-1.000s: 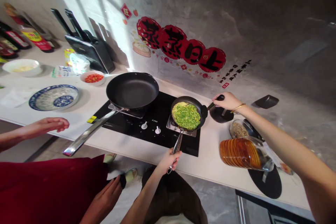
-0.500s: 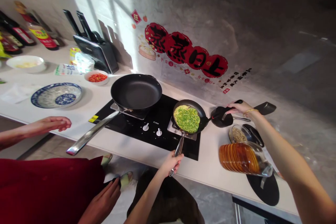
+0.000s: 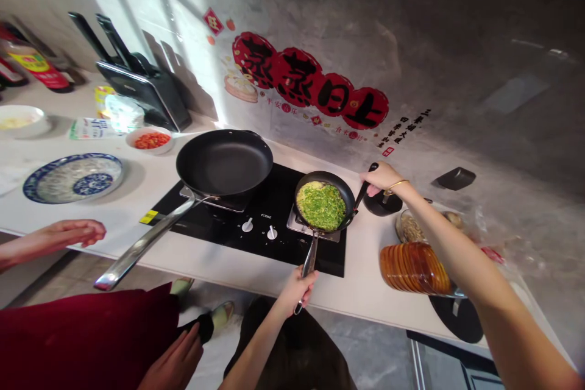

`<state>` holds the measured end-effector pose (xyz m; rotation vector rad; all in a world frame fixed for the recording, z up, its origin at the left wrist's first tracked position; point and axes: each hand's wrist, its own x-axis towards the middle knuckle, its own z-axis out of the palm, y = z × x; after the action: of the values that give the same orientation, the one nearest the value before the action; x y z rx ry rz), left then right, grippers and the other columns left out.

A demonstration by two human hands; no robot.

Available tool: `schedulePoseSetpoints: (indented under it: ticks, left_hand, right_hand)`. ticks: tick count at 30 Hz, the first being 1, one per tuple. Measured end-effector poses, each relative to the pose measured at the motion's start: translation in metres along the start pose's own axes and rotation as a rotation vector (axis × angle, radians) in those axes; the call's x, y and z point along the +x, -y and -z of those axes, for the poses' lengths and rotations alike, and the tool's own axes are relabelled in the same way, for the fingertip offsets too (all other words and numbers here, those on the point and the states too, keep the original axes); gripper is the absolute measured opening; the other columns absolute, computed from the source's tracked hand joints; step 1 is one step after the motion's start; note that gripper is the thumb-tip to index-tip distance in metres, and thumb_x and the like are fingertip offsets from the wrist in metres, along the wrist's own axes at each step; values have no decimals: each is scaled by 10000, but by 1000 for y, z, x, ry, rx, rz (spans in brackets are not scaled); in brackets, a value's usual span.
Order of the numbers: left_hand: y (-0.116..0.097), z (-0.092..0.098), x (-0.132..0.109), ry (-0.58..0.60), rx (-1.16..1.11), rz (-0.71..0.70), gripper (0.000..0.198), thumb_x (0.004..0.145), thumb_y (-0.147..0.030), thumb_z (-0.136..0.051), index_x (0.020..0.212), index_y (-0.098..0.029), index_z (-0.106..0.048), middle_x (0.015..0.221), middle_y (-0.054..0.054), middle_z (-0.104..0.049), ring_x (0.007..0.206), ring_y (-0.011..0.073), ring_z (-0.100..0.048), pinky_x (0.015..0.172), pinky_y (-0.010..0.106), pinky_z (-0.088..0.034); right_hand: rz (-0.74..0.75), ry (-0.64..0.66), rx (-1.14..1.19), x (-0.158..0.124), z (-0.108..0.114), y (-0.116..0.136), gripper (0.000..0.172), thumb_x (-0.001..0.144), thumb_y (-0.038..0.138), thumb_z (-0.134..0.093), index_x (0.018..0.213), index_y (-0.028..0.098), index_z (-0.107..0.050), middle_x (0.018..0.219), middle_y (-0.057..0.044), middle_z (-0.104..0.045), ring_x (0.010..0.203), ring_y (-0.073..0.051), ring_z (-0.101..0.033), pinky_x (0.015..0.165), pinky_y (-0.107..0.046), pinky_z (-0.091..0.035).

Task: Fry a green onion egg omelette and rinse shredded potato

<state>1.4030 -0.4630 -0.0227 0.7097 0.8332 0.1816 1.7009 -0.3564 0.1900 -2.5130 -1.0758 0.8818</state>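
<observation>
My left hand [image 3: 298, 289] is wrapped round the metal handle of a small black frying pan [image 3: 350, 186] on the right burner. A flat green-and-yellow layer, perhaps chopped greens with egg [image 3: 322, 206], covers most of the pan's base. My right hand [image 3: 381, 177], with a bracelet at the wrist, grips the black handle of a spatula [image 3: 361, 195]. The spatula slants down to the pan's right rim; its blade is hard to make out against the dark pan. A larger black frying pan [image 3: 223, 161] stands on the left burner, its long handle pointing toward the front left.
A co-worker's hand [image 3: 77, 234] hovers by the counter at left. Behind it are a blue-patterned dish [image 3: 94, 183], a bowl of chopped red pieces [image 3: 150, 141] and a knife block [image 3: 141, 91]. An oil bottle [image 3: 411, 268] lies under my right forearm; a black lid [image 3: 384, 202] sits beside the hob.
My right hand has moved left, closer to the small pan, and the spatula handle now stands steeper. My left hand still grips the pan handle. The view has shifted slightly.
</observation>
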Motion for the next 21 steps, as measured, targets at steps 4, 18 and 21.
schedulePoseSetpoints:
  ticks: [4, 18, 21]
  left_hand:
    - [-1, 1, 0, 8, 7, 1, 472, 650, -560, -676, 743, -225, -358, 510, -116, -408, 286, 26, -296, 255, 168, -248]
    - [-2, -2, -1, 11, -6, -6, 427, 673, -517, -666, 736, -223, -362, 484, -115, -410, 273, 30, -292, 248, 172, -240]
    - [-3, -2, -2, 7, -1, -1, 417, 675, -503, -667, 752, -221, -370, 507, -110, -422, 283, 27, -300, 251, 169, -241]
  right_hand:
    - [-110, -39, 174, -6, -3, -4, 94, 639, 205, -583, 594, 128, -612, 445, -85, -620, 460, -242, -648, 442, -275, -538]
    - [-143, -343, 664, -86, -44, -83, 135, 702, 283, -539, 809, 218, -590, 524, -23, -653, 640, -229, -698, 591, -307, -608]
    - [-139, -339, 632, -87, -39, -80, 106, 691, 272, -535, 773, 220, -579, 501, -18, -641, 612, -227, -692, 570, -308, -602]
